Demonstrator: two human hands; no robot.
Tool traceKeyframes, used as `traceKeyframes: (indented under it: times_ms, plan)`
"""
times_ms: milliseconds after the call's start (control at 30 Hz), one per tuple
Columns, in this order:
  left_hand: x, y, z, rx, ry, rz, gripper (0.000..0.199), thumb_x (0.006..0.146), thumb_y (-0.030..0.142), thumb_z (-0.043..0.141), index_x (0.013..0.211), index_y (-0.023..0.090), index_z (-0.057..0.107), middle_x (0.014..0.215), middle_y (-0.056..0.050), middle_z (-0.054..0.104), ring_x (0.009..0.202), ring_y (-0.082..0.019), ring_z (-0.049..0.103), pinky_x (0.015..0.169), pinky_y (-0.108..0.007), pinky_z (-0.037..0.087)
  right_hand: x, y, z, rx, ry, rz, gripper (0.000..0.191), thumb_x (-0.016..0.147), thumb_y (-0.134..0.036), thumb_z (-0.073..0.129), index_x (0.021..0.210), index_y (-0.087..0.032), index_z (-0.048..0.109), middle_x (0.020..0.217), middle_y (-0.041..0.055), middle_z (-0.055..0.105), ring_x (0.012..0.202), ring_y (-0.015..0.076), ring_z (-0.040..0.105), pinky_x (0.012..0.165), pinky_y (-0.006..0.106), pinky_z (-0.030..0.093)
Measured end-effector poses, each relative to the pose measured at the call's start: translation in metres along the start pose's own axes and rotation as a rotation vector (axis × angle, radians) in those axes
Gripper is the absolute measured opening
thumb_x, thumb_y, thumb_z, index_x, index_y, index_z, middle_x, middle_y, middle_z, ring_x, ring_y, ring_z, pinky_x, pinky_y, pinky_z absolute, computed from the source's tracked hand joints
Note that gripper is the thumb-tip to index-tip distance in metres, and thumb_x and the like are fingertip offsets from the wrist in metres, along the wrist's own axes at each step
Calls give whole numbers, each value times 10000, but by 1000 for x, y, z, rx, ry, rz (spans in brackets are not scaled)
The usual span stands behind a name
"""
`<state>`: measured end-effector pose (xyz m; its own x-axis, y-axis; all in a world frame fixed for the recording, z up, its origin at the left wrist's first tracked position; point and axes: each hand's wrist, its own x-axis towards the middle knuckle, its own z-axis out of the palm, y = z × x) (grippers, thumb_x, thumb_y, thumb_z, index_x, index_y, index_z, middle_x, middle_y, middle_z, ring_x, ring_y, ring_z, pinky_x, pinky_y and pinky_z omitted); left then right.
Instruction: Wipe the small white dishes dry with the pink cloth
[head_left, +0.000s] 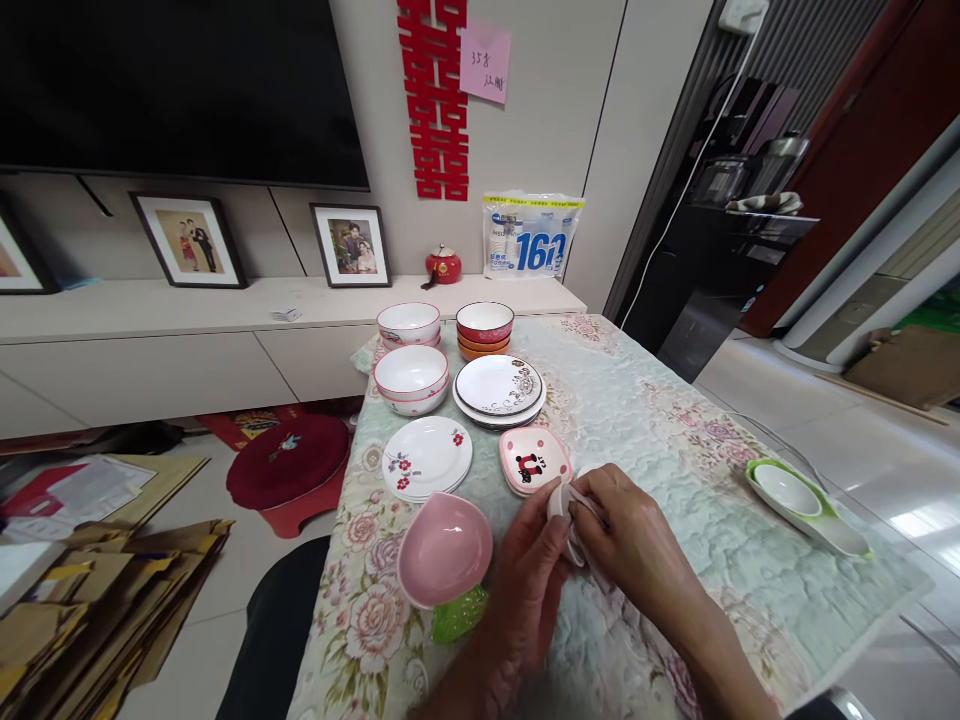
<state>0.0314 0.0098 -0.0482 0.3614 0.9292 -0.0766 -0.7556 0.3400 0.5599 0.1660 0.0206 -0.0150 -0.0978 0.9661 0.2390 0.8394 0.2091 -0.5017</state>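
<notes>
Directly ahead of the work position, on the cloth-covered desk [637, 400]: pink square plate [534, 460] with cat print, near edge just beside the fingertips and limiting forward clearance. To its left: stack of white plates [427, 455] with red flowers. Behind: stack of brown-patterned plates [487, 387]. Farther back: two stacks of red-rimmed white bowls [411, 372], plus red bowl [485, 322] set on orange bowls [484, 352]. Near the left hand: pointed pink bowl [446, 550] with green leaf [457, 614] at its near edge, partly covered by the left wrist. Far right, well apart: green-edged oblong dish [847, 532].

Held between both hands, above the near part of the desk: small white article [556, 502], smooth, with rounded edge; remainder hidden. Cannot tell exact type. Against it: white cloth [584, 499], thin and creased. Left fingers [534, 512]: curled closely around the article. Right fingers [590, 530]: bent tight, pinching the cloth.
</notes>
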Motion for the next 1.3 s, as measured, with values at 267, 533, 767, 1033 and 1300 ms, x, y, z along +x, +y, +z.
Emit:
traceKeyframes:
  times_ms: [267, 533, 767, 1033, 1300]
  plan:
    - [-2, -8, -8, 152, -62, 25, 580, 796, 295, 821, 1347, 276, 639, 1236, -97, 737, 1096, -269, 671, 963, -396, 487, 0, -1, -19, 266, -63, 87, 141, 927, -259, 526, 822, -208, 606, 778, 11, 660, 692, 170, 607, 629, 288, 460]
    - [-2, 2, 0, -11, 24, -48, 500, 760, 343, 847, 1241, 294, 720, 1282, -72, 705, 1156, -261, 633, 981, -382, 478, -3, -4, -33, 418, -225, -133, 78, 915, -182, 580, 910, -226, 644, 918, 11, 672, 827, 168, 640, 737, 287, 509]
    - [-5, 4, 3, 37, 1, -106, 526, 741, 351, 850, 1242, 259, 722, 1274, -117, 673, 1033, -272, 627, 811, -412, 560, -8, 9, -39, 52, -19, -110, 151, 926, -125, 508, 905, -229, 617, 922, 40, 637, 872, 207, 608, 747, 336, 495]
    - [-4, 8, 8, 138, -13, -165, 346, 749, 375, 830, 1032, 181, 783, 837, -42, 645, 736, -133, 536, 668, -266, 518, -10, -6, -46, 144, 33, -390, 308, 970, -125, 482, 1183, -280, 642, 1175, 83, 656, 1106, 253, 602, 883, 387, 526]
    - [-3, 10, 4, 207, -51, -200, 402, 705, 425, 839, 999, 155, 792, 780, -38, 634, 690, -124, 537, 641, -246, 504, -2, 3, -40, 55, -142, -307, 184, 966, -176, 534, 1051, -266, 671, 1010, 54, 697, 969, 237, 607, 804, 367, 524]
